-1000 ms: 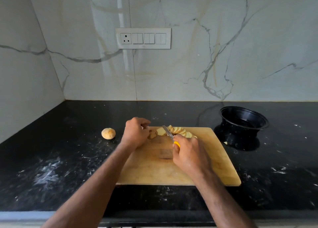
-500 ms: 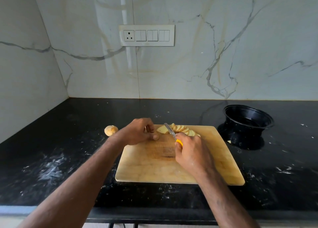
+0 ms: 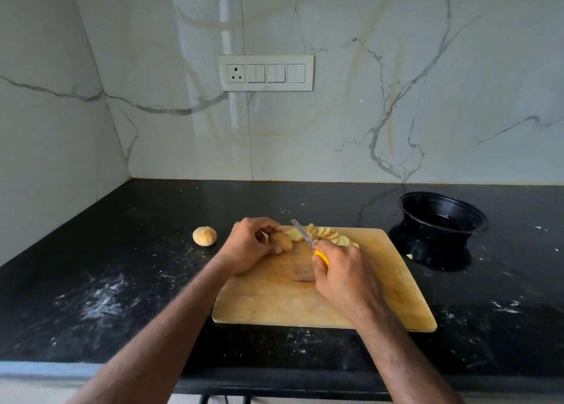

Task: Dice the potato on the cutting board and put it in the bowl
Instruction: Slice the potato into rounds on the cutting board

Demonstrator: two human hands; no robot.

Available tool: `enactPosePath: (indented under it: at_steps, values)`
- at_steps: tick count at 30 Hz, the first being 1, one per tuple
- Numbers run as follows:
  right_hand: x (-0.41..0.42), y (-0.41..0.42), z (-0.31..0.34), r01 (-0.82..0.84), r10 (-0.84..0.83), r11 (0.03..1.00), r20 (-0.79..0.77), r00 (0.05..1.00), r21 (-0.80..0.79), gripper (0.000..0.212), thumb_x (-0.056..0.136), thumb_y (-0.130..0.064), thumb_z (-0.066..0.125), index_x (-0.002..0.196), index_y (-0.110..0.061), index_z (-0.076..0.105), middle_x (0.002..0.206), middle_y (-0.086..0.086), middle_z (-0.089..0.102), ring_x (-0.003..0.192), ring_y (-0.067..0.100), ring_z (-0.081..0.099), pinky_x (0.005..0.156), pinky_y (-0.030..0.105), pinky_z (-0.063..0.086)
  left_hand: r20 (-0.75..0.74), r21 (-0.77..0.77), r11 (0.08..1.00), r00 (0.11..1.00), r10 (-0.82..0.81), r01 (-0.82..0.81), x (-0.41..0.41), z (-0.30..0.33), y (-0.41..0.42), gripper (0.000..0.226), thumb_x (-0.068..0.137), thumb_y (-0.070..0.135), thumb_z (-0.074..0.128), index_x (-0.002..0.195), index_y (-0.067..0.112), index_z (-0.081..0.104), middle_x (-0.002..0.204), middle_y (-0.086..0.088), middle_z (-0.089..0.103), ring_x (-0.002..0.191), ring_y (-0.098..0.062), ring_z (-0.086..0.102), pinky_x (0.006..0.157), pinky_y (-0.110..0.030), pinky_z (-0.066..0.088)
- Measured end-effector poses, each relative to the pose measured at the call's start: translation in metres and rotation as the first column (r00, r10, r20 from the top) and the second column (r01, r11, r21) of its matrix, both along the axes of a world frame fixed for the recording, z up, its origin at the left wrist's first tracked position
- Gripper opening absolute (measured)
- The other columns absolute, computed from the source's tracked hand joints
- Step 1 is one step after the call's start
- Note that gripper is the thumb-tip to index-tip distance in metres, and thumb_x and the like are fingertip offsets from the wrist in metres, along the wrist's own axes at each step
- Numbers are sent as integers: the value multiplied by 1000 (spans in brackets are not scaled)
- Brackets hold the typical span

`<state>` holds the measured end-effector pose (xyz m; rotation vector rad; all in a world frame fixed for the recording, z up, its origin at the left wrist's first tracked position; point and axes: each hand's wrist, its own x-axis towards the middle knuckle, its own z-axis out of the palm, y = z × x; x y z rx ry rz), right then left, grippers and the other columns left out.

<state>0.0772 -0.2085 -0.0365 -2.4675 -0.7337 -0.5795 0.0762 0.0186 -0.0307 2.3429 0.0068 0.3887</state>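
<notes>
Resting flat on a glossy black stone counter [image 3: 128, 281] flecked with white powdery smears: one rectangular wooden cutting board [image 3: 381, 284], pale grain, rounded corners, knife-scarred at centre. Left hand [image 3: 248, 246], fingers curled, grips a brown-skinned potato piece [image 3: 282, 241] against the board's far edge. Right hand [image 3: 345, 277], fingers wrapped tight round the yellow handle of a small knife [image 3: 305, 235]; its slim metal blade angles away past the knuckles, just right of the held piece. Fanned beyond the blade tip and the right fingers: thin, pale yellow potato slices [image 3: 331, 236], overlapping in a row. Left of the left knuckles, off the board: one rounded, tan potato end [image 3: 204, 236], matte. Well right of the right hand: round black plastic bowl [image 3: 442, 217], ribbed, shiny wall. Behind: polished white marble wall, grey veins, with a white switch plate [image 3: 265, 73].
</notes>
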Motion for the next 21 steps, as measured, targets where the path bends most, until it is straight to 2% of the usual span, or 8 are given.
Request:
enactPosePath:
  at_steps: [3,5,8,11,13,16,21]
  values:
    - [-4,0,2,-42,41,998,16,999,37,26,93,-26,68,119,-23,70,84,-3,72,60,8,60,47,17,48,17,-78,997,1000,1,0,-5,-2,2,31,79,13,85,101,30,70,96,8,69,88,-11,64,76,-19,53]
    - [-7,2,4,-34,34,999,7,999,40,25,93,-27,68,118,-24,70,88,-4,74,65,9,63,51,20,53,36,-99,995,999,30,-26,-6,-2,3,28,78,16,87,96,25,67,91,6,69,86,-10,66,72,-15,53]
    - [-11,10,6,11,-9,997,-21,1000,78,22,94,-29,66,115,-25,71,90,-4,74,71,12,66,57,27,58,107,-80,989,985,135,-127,-6,-5,-2,25,74,25,91,87,24,69,86,13,70,81,-1,67,65,-6,49]
    - [-20,25,4,45,-41,991,-41,998,126,20,93,-27,66,111,-24,72,93,-4,74,78,13,67,63,30,59,165,-38,988,975,152,-148,-7,-9,-5,29,76,26,89,101,29,76,91,22,69,82,8,65,68,-2,46]
    - [-25,35,-2,71,-62,990,-72,995,123,24,95,-30,63,117,-26,69,101,-4,73,87,15,68,70,31,60,176,-22,992,976,129,-128,-8,-10,-6,36,76,23,89,110,26,77,95,19,72,84,7,67,73,-1,47]
    - [-25,40,-6,108,-99,991,-103,990,83,30,98,-36,56,126,-28,63,109,-3,71,97,16,66,76,29,59,209,-15,998,976,57,-55,-11,-12,-4,39,76,18,88,114,23,78,96,12,78,85,8,70,80,-8,52]
    - [-25,40,-8,91,-85,994,-86,993,64,30,99,-38,56,127,-30,61,100,-1,70,88,16,65,65,25,56,223,5,999,974,42,-44,-14,-11,-1,44,78,17,87,120,23,75,92,12,78,85,8,69,78,-3,47]
